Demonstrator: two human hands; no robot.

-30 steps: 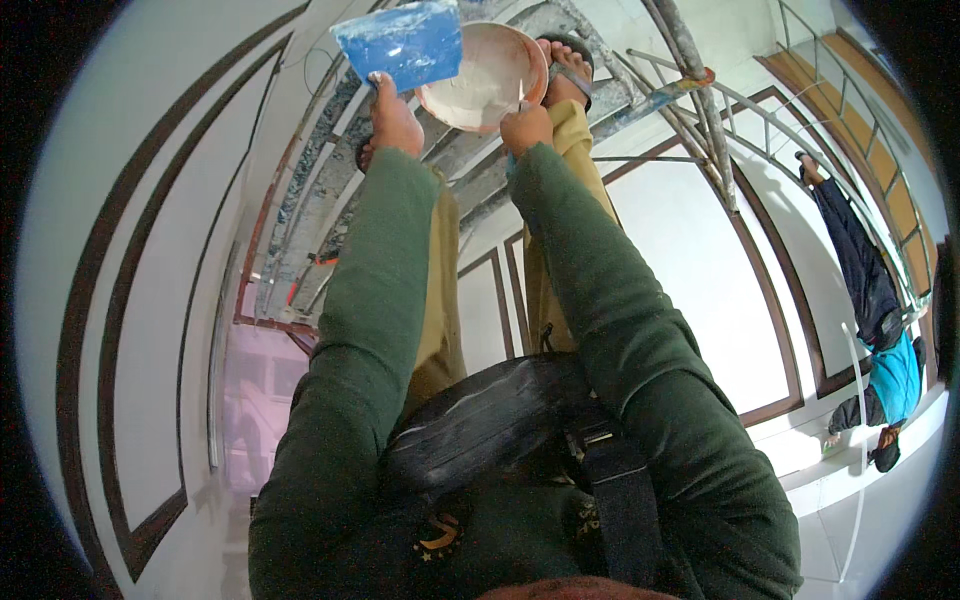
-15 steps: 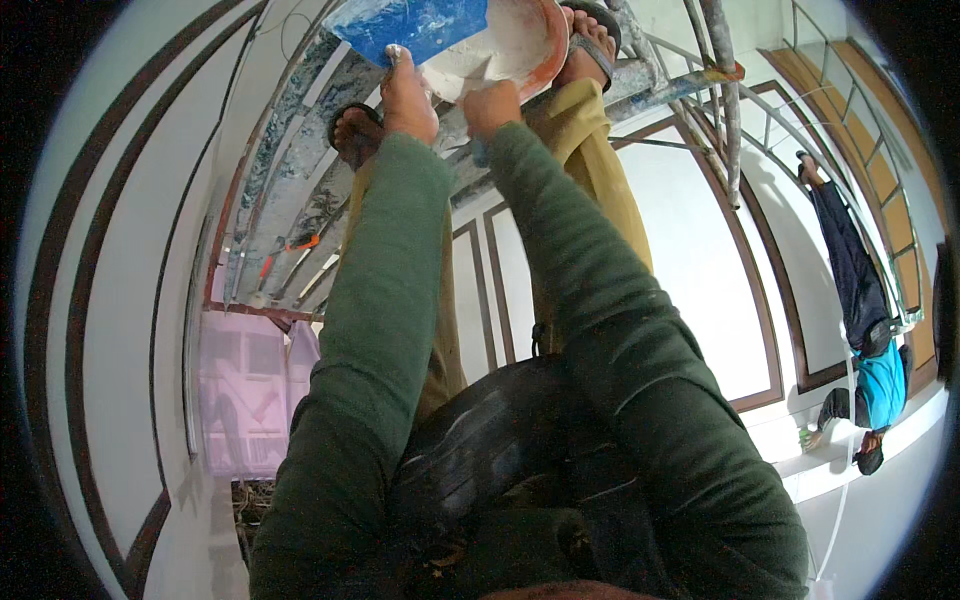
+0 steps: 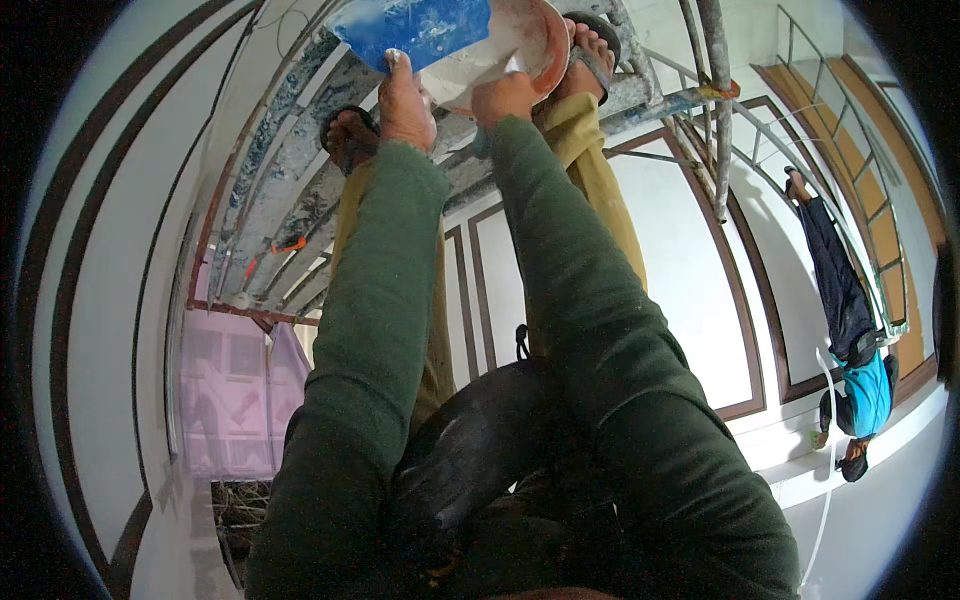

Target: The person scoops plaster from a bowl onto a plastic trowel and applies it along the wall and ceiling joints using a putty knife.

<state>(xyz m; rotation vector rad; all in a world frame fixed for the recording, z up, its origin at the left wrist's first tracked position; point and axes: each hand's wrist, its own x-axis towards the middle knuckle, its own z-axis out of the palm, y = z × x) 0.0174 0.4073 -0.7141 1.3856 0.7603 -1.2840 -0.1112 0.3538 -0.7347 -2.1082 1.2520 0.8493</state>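
Note:
My left hand (image 3: 405,108) grips a blue flat board (image 3: 405,28) smeared with white paste, its thumb on the board. Beside it my right hand (image 3: 500,98) is closed on a small scraper (image 3: 513,65), whose pale blade reaches into a round reddish-rimmed bucket (image 3: 555,58) with creamy white paste inside. The board covers the left part of the bucket. My sandalled feet (image 3: 588,65) stand either side, on paint-splattered scaffold planks (image 3: 320,190).
Metal scaffold bars (image 3: 710,90) cross at upper right. A person in a cyan top and dark trousers (image 3: 865,395) stands farther right by a metal frame. A panelled wall (image 3: 100,300) is at left, with a pink curtain (image 3: 230,380) and orange-handled tool (image 3: 288,244) nearby.
Both hands have moved upward, my right one also leftward and deeper over the bucket. The blue board has shifted up slightly, covering part of the bucket. More of my left foot shows.

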